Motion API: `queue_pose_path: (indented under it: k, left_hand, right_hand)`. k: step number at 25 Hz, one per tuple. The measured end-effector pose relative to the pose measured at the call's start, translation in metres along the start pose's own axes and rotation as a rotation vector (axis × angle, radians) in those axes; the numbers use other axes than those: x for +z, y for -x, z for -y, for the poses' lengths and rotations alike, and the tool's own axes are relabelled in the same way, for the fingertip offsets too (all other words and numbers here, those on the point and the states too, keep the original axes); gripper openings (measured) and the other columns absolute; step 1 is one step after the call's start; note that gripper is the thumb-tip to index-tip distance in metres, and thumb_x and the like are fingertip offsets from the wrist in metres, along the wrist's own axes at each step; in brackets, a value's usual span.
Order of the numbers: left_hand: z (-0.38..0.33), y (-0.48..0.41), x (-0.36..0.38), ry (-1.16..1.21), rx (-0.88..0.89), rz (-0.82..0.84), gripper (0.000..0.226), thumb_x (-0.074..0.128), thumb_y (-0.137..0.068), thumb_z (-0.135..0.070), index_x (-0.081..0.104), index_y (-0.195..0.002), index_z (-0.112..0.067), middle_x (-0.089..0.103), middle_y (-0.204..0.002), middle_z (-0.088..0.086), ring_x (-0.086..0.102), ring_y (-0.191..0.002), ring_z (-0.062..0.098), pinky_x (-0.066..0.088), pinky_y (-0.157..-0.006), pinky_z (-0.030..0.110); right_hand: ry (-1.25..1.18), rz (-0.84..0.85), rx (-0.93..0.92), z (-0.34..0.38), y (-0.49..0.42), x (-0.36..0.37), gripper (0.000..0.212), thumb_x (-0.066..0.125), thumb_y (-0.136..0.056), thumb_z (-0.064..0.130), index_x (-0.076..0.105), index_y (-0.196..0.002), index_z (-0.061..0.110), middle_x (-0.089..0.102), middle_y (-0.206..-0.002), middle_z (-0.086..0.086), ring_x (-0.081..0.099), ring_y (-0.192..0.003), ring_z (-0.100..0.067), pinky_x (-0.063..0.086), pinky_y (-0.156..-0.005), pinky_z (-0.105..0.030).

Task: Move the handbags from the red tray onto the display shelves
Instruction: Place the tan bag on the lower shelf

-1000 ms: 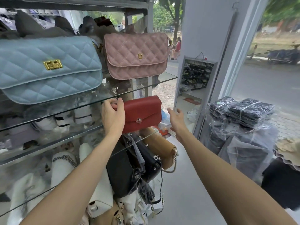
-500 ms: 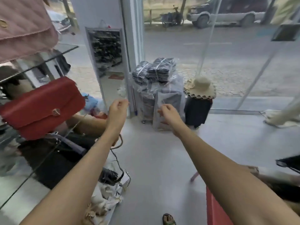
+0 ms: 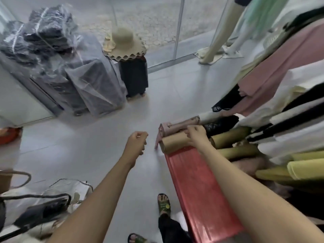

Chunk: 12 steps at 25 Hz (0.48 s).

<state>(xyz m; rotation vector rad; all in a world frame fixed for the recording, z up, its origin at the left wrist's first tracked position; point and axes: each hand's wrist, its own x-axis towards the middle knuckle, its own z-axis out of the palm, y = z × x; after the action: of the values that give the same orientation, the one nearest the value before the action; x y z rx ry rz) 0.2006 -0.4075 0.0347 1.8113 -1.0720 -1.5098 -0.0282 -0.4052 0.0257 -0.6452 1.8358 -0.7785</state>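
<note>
Your view has swung away from the shelves, and both hands have come down to the red tray [image 3: 192, 186]. Your right hand [image 3: 196, 135] sits at the tray's far end, fingers bent over the line where the tan handbag [image 3: 172, 142] meets the pink handbag [image 3: 177, 126] just beyond it. Whether it grips either one cannot be told. Your left hand [image 3: 136, 143] hovers just left of the tray's far end, curled into a fist and holding nothing. Choose one bag, likely the tan one nearest you, and close round its top edge rather than a flap. Bring the left hand under its free end so it lifts level and does not drag the pink handbag off the tray.
</note>
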Motion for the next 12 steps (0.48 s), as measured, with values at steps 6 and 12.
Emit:
queue_pose_path:
  k: [6,12]
  left_hand:
    - [0.054,-0.057,0.087,-0.021,-0.254,0.12,0.019,0.055,-0.102,-0.025,0.057,-0.114,-0.011,0.058,-0.102,0.005,0.056,-0.082,0.015,0.05,-0.068,0.028]
    - [0.082,-0.103,0.121,-0.033,-0.371,0.111,0.042,0.056,-0.102,-0.023,0.051,-0.139,-0.004,0.055,-0.133,0.01,0.053,-0.112,0.019,0.052,-0.087,0.035]
  right_hand:
    - [0.04,-0.062,0.17,-0.049,-0.076,-0.04,0.046,0.043,-0.1,0.032,0.047,-0.144,0.019,0.061,-0.118,-0.007,0.063,-0.111,-0.027,0.059,-0.086,-0.045]
    - [0.077,-0.082,0.249,-0.064,-0.128,-0.047,0.045,0.045,-0.102,0.031,0.041,-0.145,0.019,0.053,-0.121,-0.003,0.052,-0.084,-0.013,0.053,-0.102,-0.047]
